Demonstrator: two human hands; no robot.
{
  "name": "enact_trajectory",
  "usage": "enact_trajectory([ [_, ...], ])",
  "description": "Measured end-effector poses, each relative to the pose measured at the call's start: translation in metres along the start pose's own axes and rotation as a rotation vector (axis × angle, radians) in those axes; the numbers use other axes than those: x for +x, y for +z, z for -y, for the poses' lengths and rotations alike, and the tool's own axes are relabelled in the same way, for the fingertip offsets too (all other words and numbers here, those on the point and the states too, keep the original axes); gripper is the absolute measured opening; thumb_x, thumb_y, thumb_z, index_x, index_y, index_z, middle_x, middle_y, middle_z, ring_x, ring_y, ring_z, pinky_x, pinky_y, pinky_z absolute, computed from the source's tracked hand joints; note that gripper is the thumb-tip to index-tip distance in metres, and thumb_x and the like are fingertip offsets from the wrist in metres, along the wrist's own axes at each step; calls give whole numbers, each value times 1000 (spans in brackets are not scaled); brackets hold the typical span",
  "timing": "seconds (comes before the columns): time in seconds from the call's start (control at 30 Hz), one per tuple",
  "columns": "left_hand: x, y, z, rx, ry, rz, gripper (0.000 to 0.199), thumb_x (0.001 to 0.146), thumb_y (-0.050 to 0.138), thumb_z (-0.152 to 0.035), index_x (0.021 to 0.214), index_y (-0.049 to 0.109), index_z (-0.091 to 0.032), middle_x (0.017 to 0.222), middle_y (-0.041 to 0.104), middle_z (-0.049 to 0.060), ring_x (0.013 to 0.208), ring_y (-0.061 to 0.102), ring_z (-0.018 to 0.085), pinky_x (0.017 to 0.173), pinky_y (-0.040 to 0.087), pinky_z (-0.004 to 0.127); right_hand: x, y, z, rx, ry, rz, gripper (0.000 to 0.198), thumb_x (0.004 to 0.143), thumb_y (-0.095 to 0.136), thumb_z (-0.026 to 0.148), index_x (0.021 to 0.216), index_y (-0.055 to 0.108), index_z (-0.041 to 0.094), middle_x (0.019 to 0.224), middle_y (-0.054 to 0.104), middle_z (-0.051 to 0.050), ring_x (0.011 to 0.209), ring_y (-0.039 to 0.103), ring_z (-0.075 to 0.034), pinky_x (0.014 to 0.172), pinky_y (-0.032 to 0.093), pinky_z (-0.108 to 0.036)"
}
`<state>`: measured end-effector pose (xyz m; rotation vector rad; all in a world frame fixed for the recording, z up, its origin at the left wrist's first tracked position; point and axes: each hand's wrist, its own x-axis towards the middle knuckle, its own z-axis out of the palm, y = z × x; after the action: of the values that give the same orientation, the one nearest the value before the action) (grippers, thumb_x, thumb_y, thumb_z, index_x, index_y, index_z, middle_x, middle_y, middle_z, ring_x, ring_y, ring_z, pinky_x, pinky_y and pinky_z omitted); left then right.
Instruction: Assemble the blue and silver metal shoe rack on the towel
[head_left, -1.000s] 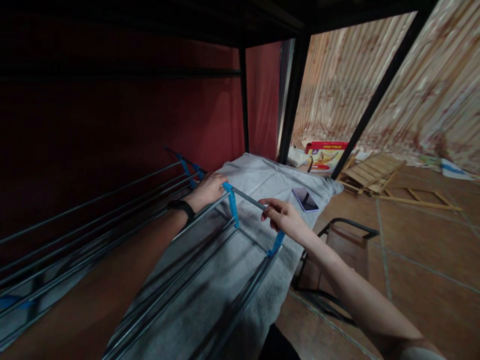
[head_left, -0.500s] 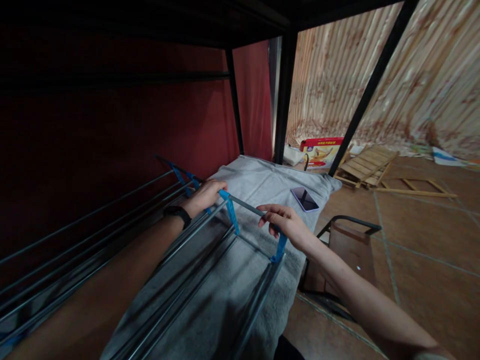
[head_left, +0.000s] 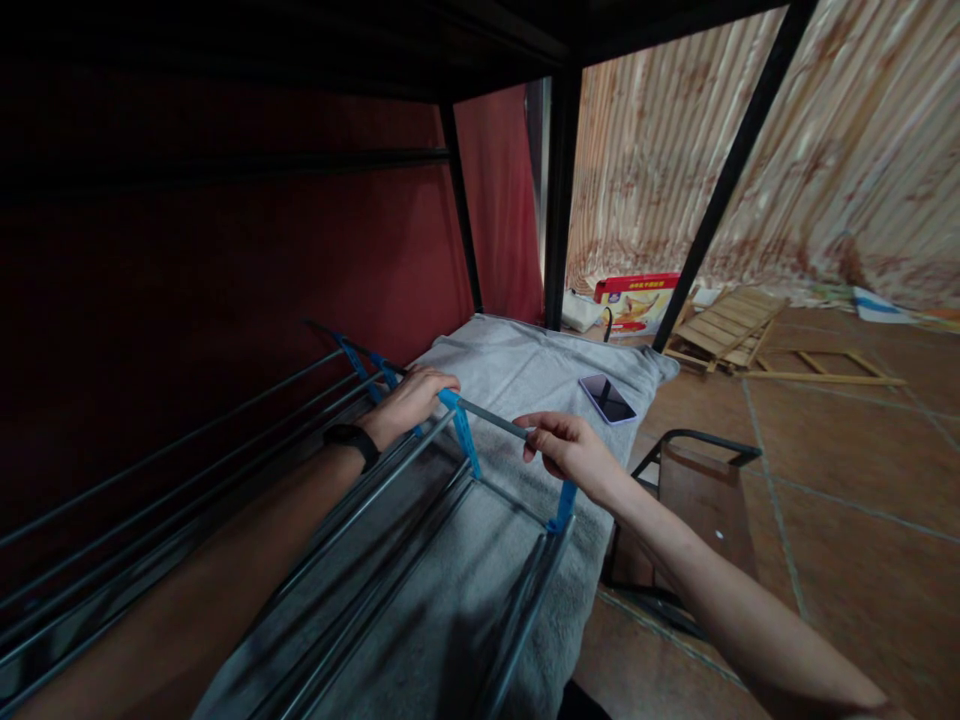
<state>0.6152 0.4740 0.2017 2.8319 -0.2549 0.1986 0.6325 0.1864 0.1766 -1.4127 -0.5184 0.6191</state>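
Note:
A rack of thin grey metal tubes with blue plastic joints [head_left: 465, 440] lies across a grey cloth [head_left: 517, 350]. My left hand [head_left: 418, 395], with a black band on the wrist, is closed over the rack's end bar beside one blue joint. Part of its grip is hidden behind the hand. Further along that same bar, my right hand [head_left: 562, 445] pinches the grey tube [head_left: 491, 416] between thumb and fingers. Another blue joint [head_left: 562, 505] shows just below the right hand. Several long tubes run back toward the lower left.
A phone [head_left: 609, 398] lies on the cloth to the right. Beside the cloth stands a brown chair [head_left: 697, 510] with a black frame. Dark metal posts [head_left: 562, 200] rise behind. Wooden slatted pieces [head_left: 724, 330] and a red-and-yellow box [head_left: 637, 303] sit on the tiled floor.
My right hand's fingers have closed in a little more on the tube. The left hand keeps its hold, and the view has shifted slightly.

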Motion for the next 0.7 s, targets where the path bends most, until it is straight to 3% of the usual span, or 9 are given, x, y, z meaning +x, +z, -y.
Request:
enact_trajectory([
  [0.17, 0, 3, -1, 161, -21, 8, 21, 78, 48, -14, 88, 66, -20, 81, 66, 4, 81, 59, 20, 76, 43, 29, 2, 2, -2, -7, 7, -40, 37, 74, 62, 40, 100, 70, 14, 61, 63, 1, 38, 34, -7, 39, 22, -22],
  [0.23, 1, 4, -4, 228, -44, 30, 18, 79, 47, -13, 84, 62, -20, 78, 65, 4, 76, 58, 21, 71, 41, 30, 2, 3, -2, -7, -3, -88, 37, 77, 60, 45, 94, 71, 14, 65, 66, -1, 43, 41, -9, 41, 29, -23],
  [0.33, 2, 4, -9, 292, -87, 52, 13, 82, 48, -13, 80, 58, -20, 73, 64, 5, 71, 57, 21, 67, 38, 32, 1, 6, -2, -1, -91, -199, 37, 80, 57, 49, 88, 73, 16, 84, 73, -6, 66, 59, -14, 56, 45, -24],
  [0.43, 3, 6, -11, 317, -99, 50, 12, 85, 48, -14, 81, 58, -20, 75, 65, 5, 73, 59, 21, 69, 39, 32, -1, 10, -1, 70, -109, -230, 44, 81, 55, 56, 86, 74, 16, 96, 74, -8, 74, 62, -16, 65, 49, -28],
  [0.7, 4, 16, -3, 418, -81, 12, 18, 95, 42, -17, 93, 60, -20, 82, 68, 8, 81, 61, 24, 81, 42, 34, -2, 13, -1, 122, 4, -269, 56, 83, 52, 65, 77, 72, 13, 63, 68, -8, 52, 56, -15, 54, 44, -28],
])
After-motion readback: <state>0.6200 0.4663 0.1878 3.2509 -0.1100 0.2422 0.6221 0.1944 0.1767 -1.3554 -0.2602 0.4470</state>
